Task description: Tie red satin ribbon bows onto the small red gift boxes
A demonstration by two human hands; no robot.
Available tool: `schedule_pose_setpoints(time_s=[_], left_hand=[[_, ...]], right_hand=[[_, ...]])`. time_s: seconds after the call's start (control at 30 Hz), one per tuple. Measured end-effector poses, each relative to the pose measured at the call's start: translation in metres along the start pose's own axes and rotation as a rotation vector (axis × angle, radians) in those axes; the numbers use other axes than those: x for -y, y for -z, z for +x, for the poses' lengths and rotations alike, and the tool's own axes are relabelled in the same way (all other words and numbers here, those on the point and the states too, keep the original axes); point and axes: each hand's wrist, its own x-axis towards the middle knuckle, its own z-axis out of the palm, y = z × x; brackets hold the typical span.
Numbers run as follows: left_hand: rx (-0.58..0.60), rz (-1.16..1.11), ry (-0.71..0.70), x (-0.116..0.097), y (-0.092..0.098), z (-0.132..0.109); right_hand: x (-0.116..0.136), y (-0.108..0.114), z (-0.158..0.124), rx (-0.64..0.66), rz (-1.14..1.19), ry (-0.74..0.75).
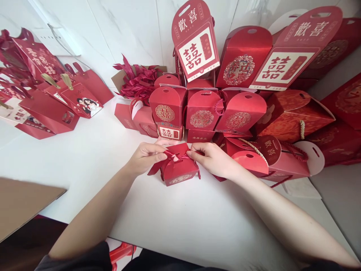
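A small red gift box (178, 174) sits on the white table (180, 222) right in front of me. A red ribbon (172, 157) is tied across its top. My left hand (147, 156) pinches the ribbon's left loop with closed fingers. Closed on the ribbon's right end, my right hand (212, 158) rests at the box's upper right corner. One ribbon tail hangs down the box's left side.
Many red gift boxes (203, 109) and tall red bags (194, 41) are stacked behind and to the right. A cardboard box of loose red ribbons (138, 79) stands at the back. More red bags (56, 101) lie far left. A brown cardboard flap (22, 203) juts in at the near left.
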Motion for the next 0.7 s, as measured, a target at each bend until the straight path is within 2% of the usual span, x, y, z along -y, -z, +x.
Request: schedule_pose_setpoints(time_s=[0.1, 0.23, 0.3, 0.47, 0.6, 0.7], left_hand=[[-0.096, 0.062, 0.042, 0.005, -0.003, 0.001], [-0.116, 0.175, 0.138, 0.009, -0.003, 0.002], [-0.080, 0.175, 0.180, 0.006, 0.001, 0.001], [0.162, 0.085, 0.199, -0.012, 0.028, -0.005], [0.057, 0.214, 0.266, -0.025, 0.042, -0.011], [0.096, 0.236, 0.493, -0.032, 0.037, -0.011]], right_hand=[[0.000, 0.000, 0.000, 0.004, 0.010, -0.001], [-0.001, -0.001, 0.001, 0.003, 0.011, -0.001], [-0.001, -0.001, 0.001, 0.008, 0.014, 0.004], [-0.002, -0.001, 0.001, 0.015, 0.033, 0.014], [-0.001, -0.001, 0.001, 0.013, 0.023, 0.025], [0.000, 0.000, 0.000, 0.022, 0.019, 0.023]])
